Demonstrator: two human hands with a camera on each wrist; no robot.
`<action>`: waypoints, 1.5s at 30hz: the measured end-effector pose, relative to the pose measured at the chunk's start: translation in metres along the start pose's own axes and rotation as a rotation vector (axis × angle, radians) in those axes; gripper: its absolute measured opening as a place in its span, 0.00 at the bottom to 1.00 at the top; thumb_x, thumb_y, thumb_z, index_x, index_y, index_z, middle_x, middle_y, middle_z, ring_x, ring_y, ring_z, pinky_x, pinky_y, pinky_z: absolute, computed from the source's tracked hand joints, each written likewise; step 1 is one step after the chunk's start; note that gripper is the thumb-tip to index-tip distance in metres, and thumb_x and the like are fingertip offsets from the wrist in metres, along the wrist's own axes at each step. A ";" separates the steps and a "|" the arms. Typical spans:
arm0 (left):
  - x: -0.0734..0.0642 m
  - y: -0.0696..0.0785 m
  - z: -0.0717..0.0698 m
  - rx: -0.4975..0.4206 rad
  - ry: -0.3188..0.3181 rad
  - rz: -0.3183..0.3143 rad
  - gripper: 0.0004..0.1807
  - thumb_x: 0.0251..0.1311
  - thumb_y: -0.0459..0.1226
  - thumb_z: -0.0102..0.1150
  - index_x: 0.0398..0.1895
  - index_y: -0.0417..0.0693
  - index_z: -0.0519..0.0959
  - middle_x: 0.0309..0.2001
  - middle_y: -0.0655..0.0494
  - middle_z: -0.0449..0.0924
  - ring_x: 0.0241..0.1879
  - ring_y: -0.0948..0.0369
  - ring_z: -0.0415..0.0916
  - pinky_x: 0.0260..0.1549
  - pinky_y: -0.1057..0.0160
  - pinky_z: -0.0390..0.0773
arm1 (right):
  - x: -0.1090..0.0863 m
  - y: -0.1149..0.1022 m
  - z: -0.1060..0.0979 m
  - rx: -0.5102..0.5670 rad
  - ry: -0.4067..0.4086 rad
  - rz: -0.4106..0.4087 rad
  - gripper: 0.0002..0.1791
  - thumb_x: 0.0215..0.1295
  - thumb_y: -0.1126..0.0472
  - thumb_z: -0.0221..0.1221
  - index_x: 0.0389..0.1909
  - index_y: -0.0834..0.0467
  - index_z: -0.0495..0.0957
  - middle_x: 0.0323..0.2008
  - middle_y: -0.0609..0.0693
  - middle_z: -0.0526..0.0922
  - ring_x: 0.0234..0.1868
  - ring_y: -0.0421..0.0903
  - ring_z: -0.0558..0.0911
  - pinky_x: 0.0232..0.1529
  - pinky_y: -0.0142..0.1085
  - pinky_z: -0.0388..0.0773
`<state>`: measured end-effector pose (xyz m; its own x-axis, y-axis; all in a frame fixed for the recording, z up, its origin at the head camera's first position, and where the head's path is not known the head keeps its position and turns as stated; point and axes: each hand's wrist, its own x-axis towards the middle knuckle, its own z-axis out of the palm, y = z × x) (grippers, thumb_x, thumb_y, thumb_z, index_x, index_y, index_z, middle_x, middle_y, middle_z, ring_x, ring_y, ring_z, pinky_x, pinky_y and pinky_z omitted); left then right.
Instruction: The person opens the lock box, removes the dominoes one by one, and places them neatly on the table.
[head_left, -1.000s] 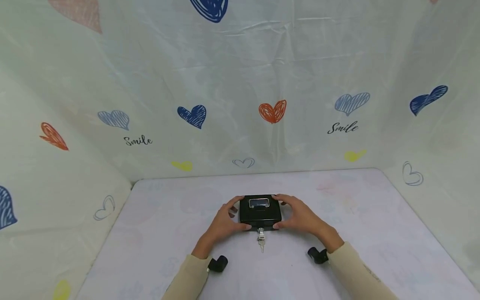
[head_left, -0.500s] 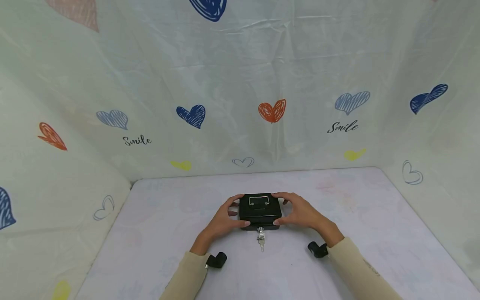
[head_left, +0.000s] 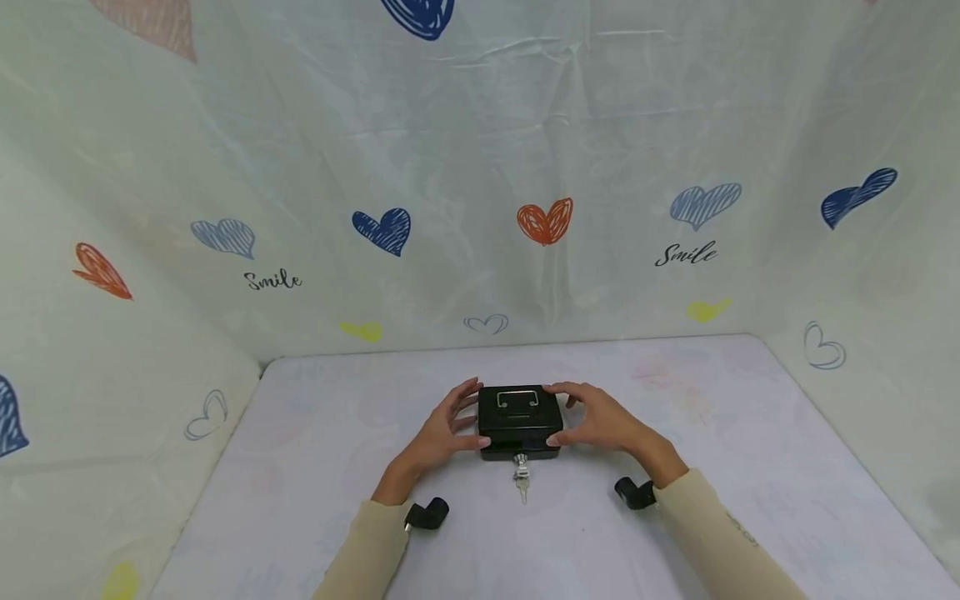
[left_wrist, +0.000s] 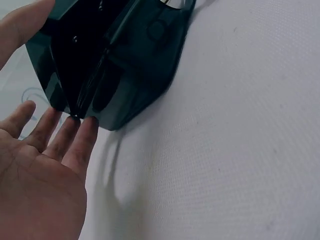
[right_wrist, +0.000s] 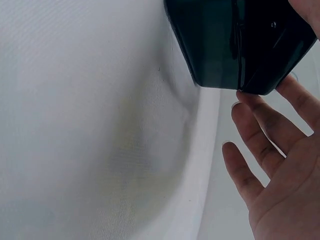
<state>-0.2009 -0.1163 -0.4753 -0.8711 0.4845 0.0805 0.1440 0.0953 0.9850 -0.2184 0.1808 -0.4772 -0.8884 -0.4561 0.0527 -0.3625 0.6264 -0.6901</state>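
Observation:
A small black cash box (head_left: 519, 422) with a metal handle sits on the table in the head view. Keys (head_left: 522, 485) hang from the lock on its front. My left hand (head_left: 433, 435) is at the box's left side, thumb by the front corner and fingers extended. In the left wrist view, its fingertips (left_wrist: 85, 125) meet the box's side edge. My right hand (head_left: 606, 425) holds the right side, thumb at the front corner and index finger at the back corner. The other right fingers (right_wrist: 250, 170) extend loosely in the right wrist view.
The white table (head_left: 360, 392) has a raised back edge against a pale cloth backdrop (head_left: 465, 275) printed with hearts and "Smile". Black wrist cameras (head_left: 429, 513) sit at both cuffs.
My left hand has loosened and drawn slightly left, its index finger coming off the box's back corner. The right hand keeps nearly the same hold. The box tilts or shifts very slightly.

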 end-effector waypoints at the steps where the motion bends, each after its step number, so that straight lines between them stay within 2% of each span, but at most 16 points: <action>1: 0.000 0.001 0.000 -0.001 -0.001 -0.006 0.50 0.46 0.27 0.68 0.71 0.47 0.50 0.70 0.47 0.51 0.67 0.50 0.52 0.62 0.48 0.62 | 0.000 0.000 0.000 -0.001 -0.002 0.000 0.48 0.34 0.33 0.69 0.62 0.42 0.68 0.55 0.40 0.72 0.46 0.47 0.72 0.43 0.41 0.72; 7: 0.001 0.002 0.001 -0.001 -0.006 -0.025 0.49 0.45 0.27 0.69 0.70 0.45 0.52 0.70 0.45 0.51 0.67 0.49 0.52 0.61 0.47 0.62 | 0.001 0.000 -0.001 0.011 -0.007 0.002 0.46 0.36 0.34 0.69 0.61 0.43 0.69 0.55 0.41 0.72 0.46 0.47 0.72 0.44 0.42 0.72; 11: 0.000 0.001 0.002 -0.004 -0.003 -0.062 0.48 0.45 0.28 0.70 0.70 0.44 0.54 0.69 0.46 0.54 0.65 0.47 0.54 0.61 0.46 0.62 | 0.001 -0.001 -0.001 0.023 -0.012 0.023 0.46 0.36 0.35 0.70 0.61 0.42 0.69 0.55 0.41 0.72 0.47 0.47 0.72 0.43 0.42 0.72; 18: 0.000 0.001 0.003 -0.013 -0.003 -0.103 0.47 0.46 0.29 0.70 0.70 0.48 0.55 0.69 0.47 0.53 0.64 0.45 0.56 0.61 0.47 0.63 | 0.002 0.000 -0.002 0.052 -0.018 0.037 0.43 0.39 0.37 0.70 0.61 0.41 0.68 0.55 0.42 0.71 0.47 0.47 0.71 0.44 0.43 0.72; 21: 0.003 -0.012 0.002 -0.014 0.004 -0.098 0.48 0.46 0.29 0.69 0.71 0.48 0.55 0.69 0.47 0.52 0.64 0.45 0.56 0.61 0.48 0.63 | 0.003 0.001 -0.002 0.063 -0.018 0.048 0.42 0.40 0.38 0.70 0.61 0.40 0.69 0.56 0.42 0.71 0.47 0.47 0.71 0.45 0.43 0.72; 25: 0.007 -0.030 0.001 0.006 0.033 -0.079 0.46 0.47 0.32 0.70 0.70 0.55 0.57 0.68 0.51 0.54 0.64 0.47 0.58 0.60 0.51 0.66 | 0.004 0.003 -0.001 0.080 -0.017 0.058 0.41 0.41 0.39 0.70 0.61 0.40 0.69 0.56 0.43 0.71 0.47 0.47 0.71 0.46 0.44 0.72; 26: 0.007 -0.031 0.002 0.011 0.041 -0.076 0.45 0.47 0.33 0.70 0.69 0.57 0.58 0.68 0.52 0.55 0.63 0.48 0.59 0.59 0.52 0.66 | 0.004 0.003 -0.001 0.087 -0.017 0.060 0.40 0.42 0.39 0.70 0.61 0.40 0.69 0.56 0.43 0.71 0.48 0.47 0.71 0.46 0.45 0.72; 31: 0.006 -0.031 0.004 0.036 0.070 -0.086 0.43 0.48 0.36 0.70 0.68 0.62 0.60 0.66 0.53 0.58 0.61 0.47 0.63 0.57 0.52 0.69 | 0.003 0.006 0.001 0.128 -0.017 0.047 0.38 0.46 0.42 0.69 0.61 0.42 0.69 0.56 0.44 0.72 0.49 0.49 0.71 0.47 0.46 0.72; 39: 0.007 -0.029 0.006 0.051 0.090 -0.113 0.42 0.52 0.41 0.67 0.70 0.56 0.58 0.67 0.50 0.58 0.59 0.45 0.65 0.56 0.49 0.70 | 0.005 0.011 0.004 0.223 0.003 -0.011 0.34 0.54 0.51 0.66 0.62 0.52 0.69 0.59 0.52 0.71 0.51 0.54 0.71 0.54 0.55 0.69; 45: 0.008 -0.023 0.006 0.066 0.106 -0.114 0.38 0.57 0.40 0.62 0.70 0.54 0.58 0.67 0.49 0.57 0.63 0.47 0.60 0.59 0.51 0.67 | 0.008 0.012 0.005 0.239 0.026 -0.038 0.29 0.59 0.52 0.62 0.62 0.50 0.69 0.56 0.49 0.73 0.49 0.49 0.72 0.56 0.50 0.69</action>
<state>-0.2077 -0.1092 -0.4983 -0.9278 0.3728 -0.0120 0.0689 0.2029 0.9768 -0.2281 0.1816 -0.4887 -0.8837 -0.4576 0.0982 -0.3214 0.4407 -0.8382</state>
